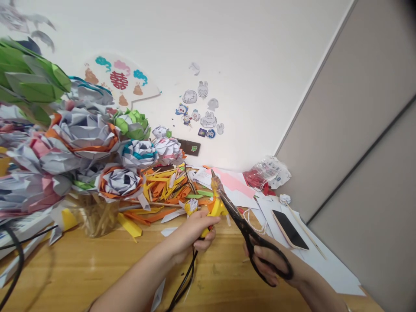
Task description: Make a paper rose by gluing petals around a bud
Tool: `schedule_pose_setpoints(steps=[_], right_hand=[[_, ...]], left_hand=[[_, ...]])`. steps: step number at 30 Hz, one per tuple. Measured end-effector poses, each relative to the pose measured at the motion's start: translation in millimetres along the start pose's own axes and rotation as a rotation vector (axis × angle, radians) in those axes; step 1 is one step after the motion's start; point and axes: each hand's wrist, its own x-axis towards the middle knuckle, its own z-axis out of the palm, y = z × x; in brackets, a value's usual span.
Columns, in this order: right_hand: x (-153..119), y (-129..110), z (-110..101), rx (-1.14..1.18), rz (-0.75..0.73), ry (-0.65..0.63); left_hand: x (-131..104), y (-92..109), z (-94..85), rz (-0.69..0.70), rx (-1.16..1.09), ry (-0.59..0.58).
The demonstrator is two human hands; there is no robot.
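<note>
Left hand (pixel 199 232): lower center of the frame, fingers wrapped around the handle of a yellow corded tool (pixel 215 209). The tool sits at the center of the frame, nozzle upward; a black cord (pixel 186 281) runs from below the hand to the bottom edge. Right hand (pixel 268 260): lower right of center, closed on the handles of black scissors (pixel 238 221), with fingers through the loops. The scissor blades point to the upper left and lie close together, ends at the tool's nozzle — whether the two touch cannot be determined.

Just left of the tool, a small yellow-and-white paper flower (pixel 191 206) is located on the desk (pixel 130 271). Orange and yellow paper strips (pixel 165 186) are piled left of center. Right of the scissors: a string of white beads (pixel 256 224), a phone (pixel 290 229), a thin stick (pixel 307 229) and white sheets (pixel 334 273). Pink paper (pixel 232 182) and a plastic bag (pixel 271 171) with red contents lie farther back.

A large group of folded paper flowers (pixel 86 130) occupies the left side — a transparent container (pixel 97 221) stands below it. Cutout figures (pixel 208 119) and a fan-shaped sheet (pixel 118 81) are mounted on the wall (pixel 260 78), upper center and upper left.
</note>
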Motion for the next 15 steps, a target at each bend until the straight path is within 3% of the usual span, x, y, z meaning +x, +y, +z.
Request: schedule_pose_setpoints(steps=[7,10,13,15], right_hand=[[9,40,21,0.483,-0.055,-0.094],[11,46,37,0.611,-0.091,-0.110],[11,47,53,0.709,-0.116,-0.041],[13,50,64,0.772,-0.179,-0.081]], left_hand=[[-2,1,-4.0,-0.013,-0.175,-0.188],[-1,-2,-6.6,-0.002,-0.261,-0.255],[0,-5,-7.9,0.013,-0.293,-0.330],[0,-5,-7.9,0.021,-0.307,-0.376]])
